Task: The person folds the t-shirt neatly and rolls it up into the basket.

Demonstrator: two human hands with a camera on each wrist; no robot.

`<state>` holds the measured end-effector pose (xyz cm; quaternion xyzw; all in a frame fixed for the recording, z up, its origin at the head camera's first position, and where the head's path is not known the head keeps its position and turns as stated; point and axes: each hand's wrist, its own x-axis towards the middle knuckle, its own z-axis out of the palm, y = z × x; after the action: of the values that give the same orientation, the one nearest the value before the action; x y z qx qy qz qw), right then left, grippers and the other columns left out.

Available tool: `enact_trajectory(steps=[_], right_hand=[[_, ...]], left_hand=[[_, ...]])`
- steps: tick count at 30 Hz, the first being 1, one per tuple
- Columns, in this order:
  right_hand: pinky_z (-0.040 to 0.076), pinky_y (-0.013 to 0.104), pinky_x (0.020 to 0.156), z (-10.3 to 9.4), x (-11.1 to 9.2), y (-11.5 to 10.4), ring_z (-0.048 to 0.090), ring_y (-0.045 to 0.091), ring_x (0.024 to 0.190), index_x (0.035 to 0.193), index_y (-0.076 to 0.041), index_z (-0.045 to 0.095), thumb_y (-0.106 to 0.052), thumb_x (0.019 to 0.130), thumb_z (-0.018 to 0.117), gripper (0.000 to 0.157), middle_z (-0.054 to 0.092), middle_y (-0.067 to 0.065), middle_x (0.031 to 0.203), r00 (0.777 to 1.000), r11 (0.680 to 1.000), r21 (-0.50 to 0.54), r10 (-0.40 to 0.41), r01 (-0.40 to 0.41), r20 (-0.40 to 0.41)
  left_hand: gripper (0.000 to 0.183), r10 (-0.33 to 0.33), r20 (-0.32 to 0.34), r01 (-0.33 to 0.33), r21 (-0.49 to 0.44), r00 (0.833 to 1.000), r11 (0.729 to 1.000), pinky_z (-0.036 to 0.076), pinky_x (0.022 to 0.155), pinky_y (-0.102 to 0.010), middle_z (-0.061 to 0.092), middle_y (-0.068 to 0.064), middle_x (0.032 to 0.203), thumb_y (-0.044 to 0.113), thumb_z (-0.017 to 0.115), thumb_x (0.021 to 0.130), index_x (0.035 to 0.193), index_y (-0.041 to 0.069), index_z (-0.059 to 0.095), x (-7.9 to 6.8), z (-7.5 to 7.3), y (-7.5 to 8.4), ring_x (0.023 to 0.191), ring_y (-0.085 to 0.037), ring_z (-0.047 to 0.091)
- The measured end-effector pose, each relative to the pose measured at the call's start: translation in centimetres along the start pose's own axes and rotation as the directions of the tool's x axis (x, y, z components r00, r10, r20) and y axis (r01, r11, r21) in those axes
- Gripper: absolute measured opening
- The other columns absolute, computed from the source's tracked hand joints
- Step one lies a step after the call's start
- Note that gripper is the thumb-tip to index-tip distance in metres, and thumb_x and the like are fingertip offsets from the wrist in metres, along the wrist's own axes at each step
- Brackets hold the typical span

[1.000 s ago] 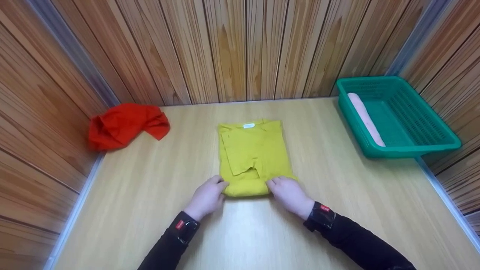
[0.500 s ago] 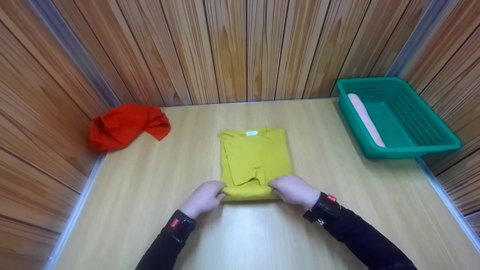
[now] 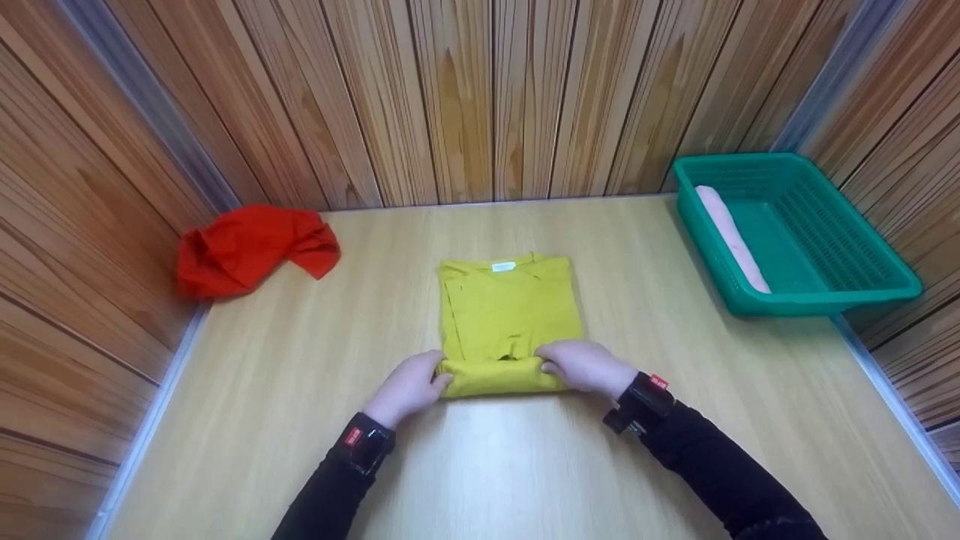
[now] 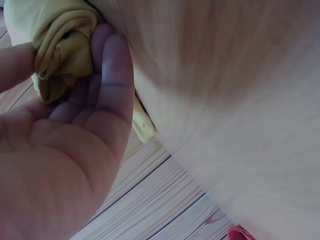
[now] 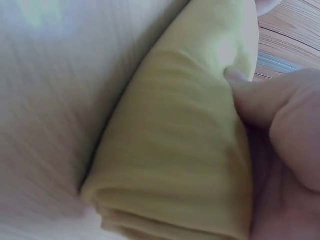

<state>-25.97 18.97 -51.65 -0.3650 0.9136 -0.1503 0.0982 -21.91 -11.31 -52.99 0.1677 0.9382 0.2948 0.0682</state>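
A yellow shirt (image 3: 514, 311) lies folded flat on the table, its collar and white label at the far end. Its near edge is rolled into a thick band (image 3: 495, 377). At the left end of that band, my left hand (image 3: 409, 386) pinches the cloth between thumb and curled fingers; the left wrist view shows the spiral end of the roll (image 4: 62, 52) between them. My right hand (image 3: 589, 366) grips the band nearer its right end. In the right wrist view the thumb (image 5: 240, 82) presses into the layered cloth (image 5: 170, 150), while the other fingers are mostly hidden.
A crumpled red cloth (image 3: 255, 251) lies against the wall at the back left. At the back right stands a green plastic basket (image 3: 817, 301) holding a pale pink rolled cloth (image 3: 731, 236). Wood-panelled walls (image 3: 465, 105) enclose the table's back and sides.
The shirt has slid slightly toward me. Its near edge has been turned over further, so the roll now covers more of the notched fold. Both hands have stayed at the roll.
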Motion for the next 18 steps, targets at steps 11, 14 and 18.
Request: enact_trajectory(steps=[11,14,18], right_hand=[[0.050,0.042,0.075,1.2,0.3,0.7,0.057,0.026,0.086,0.096,-0.009,0.065,-0.023,0.085,0.077,0.022,0.060,0.005,0.091,0.937,0.973,-0.231,-0.062,-0.021,-0.343],[0.050,0.039,0.073,1.4,0.5,0.3,0.056,0.024,0.085,0.094,-0.010,0.062,-0.013,0.085,0.075,0.016,0.060,0.004,0.090,0.918,0.970,-0.244,-0.100,0.004,-0.384],[0.052,0.037,0.072,1.8,0.6,-0.1,0.058,0.023,0.083,0.090,-0.011,0.061,0.002,0.086,0.063,0.014,0.063,0.003,0.090,0.924,0.973,-0.227,-0.114,0.031,-0.365]], left_hand=[[0.029,-0.046,-0.130,0.058,0.091,0.990,0.994,0.051,0.073,-0.046,0.056,-0.008,0.083,0.020,0.072,0.090,0.099,-0.003,0.058,0.7,0.3,-0.1,0.078,-0.028,0.058],[0.030,-0.048,-0.169,0.069,0.117,0.984,0.991,0.052,0.075,-0.045,0.058,-0.010,0.088,0.018,0.074,0.088,0.102,-0.001,0.056,1.0,0.6,0.1,0.081,-0.029,0.060],[0.023,0.039,-0.205,0.000,0.184,0.978,0.983,0.054,0.074,-0.044,0.062,-0.011,0.089,0.011,0.074,0.086,0.098,0.001,0.058,1.1,0.9,0.5,0.083,-0.031,0.063]])
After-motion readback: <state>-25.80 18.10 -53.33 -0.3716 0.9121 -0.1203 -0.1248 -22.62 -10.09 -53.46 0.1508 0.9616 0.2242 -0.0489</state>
